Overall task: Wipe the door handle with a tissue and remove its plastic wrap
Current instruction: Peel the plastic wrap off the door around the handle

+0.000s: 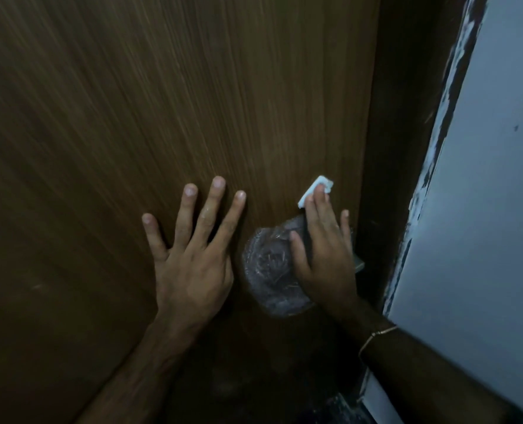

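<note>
On the brown door (192, 102), near its right edge: left hand (192, 255) flat, fingers spread, holding nothing. Just beside it to the right, door handle (269, 270), round, pointing out toward the viewer, wrapped in plastic wrap (263, 240). Nearer, resting on it: right hand (324, 249), fingers straight, seemingly pressing tissue (315, 188) against wood just above.

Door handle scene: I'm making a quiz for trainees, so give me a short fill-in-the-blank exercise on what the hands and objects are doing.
1. The left hand lies flat with fingers spread on the wooden ____.
2. The right hand presses a white ____ against the door.
3. The door handle is covered in clear ____.

Missing words: door; tissue; plastic wrap
</note>
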A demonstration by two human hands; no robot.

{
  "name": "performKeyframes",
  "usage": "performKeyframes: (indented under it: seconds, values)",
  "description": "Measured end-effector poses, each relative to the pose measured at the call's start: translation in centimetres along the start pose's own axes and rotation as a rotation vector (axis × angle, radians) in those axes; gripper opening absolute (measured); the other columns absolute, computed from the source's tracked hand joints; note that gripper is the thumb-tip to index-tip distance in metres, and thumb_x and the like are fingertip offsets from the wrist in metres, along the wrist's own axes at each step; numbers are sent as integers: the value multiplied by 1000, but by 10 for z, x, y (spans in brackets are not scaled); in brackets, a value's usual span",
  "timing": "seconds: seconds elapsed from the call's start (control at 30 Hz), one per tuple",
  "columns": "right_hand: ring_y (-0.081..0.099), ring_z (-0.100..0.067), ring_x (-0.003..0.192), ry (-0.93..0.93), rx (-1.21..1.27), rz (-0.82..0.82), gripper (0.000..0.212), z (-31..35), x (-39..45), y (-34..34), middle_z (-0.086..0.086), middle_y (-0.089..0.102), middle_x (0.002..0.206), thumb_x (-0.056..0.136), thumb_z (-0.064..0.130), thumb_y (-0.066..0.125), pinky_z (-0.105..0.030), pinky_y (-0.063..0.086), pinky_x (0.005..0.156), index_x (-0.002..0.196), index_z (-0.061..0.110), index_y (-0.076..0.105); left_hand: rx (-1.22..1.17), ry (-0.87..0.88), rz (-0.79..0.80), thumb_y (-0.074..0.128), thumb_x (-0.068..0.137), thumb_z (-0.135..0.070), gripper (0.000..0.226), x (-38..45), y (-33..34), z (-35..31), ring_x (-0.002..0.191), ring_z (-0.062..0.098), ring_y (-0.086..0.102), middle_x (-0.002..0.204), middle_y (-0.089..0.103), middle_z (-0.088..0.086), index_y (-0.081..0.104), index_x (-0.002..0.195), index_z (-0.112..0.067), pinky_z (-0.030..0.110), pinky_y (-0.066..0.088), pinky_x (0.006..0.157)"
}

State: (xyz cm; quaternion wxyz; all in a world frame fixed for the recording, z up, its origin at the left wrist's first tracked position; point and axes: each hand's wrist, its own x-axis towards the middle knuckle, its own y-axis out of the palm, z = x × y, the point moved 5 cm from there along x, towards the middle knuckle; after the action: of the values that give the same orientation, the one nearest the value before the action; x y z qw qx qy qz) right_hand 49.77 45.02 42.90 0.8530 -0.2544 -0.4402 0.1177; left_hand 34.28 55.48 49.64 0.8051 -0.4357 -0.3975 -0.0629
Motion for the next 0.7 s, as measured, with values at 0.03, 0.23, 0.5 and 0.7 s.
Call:
performKeyframes:
  seconds: [0.03, 0.23, 0.5, 0.7]
  values:
    - [10, -15, 152, -6, 25, -18, 65, 4, 5, -2, -7, 17, 163, 97, 31, 47, -51, 10, 122, 153, 6, 24, -1, 0, 0, 47, 95, -23, 72, 0, 0, 0, 154, 23, -6, 167, 2, -4, 13, 157, -34, 66, -5, 113]
    - [9, -13, 151, -34, 4, 47, 65, -6, -8, -1, -3, 15, 164, 98, 37, 41, -55, 13, 121, 154, 10, 22, -22, -9, -2, 47, 92, -23, 73, -2, 0, -1, 154, 23, -2, 167, 6, -4, 17, 157, -33, 67, -5, 114]
    - [5, -10, 151, -19, 11, 92, 69, -18, -7, -1, -2, 11, 164, 97, 37, 45, -52, 8, 122, 155, 12, 17, -29, 1, -4, 48, 92, -23, 73, -2, 0, 0, 154, 24, -4, 167, 4, -3, 17, 157, -33, 68, -2, 113]
    - [4, -10, 151, 70, 83, 52, 69, -27, 4, -7, -1, 8, 165, 97, 35, 45, -46, 1, 123, 155, 12, 16, -25, -2, -2, 48, 95, -24, 72, -2, 2, 1, 154, 23, -5, 167, 3, -4, 14, 157, -33, 70, 1, 112]
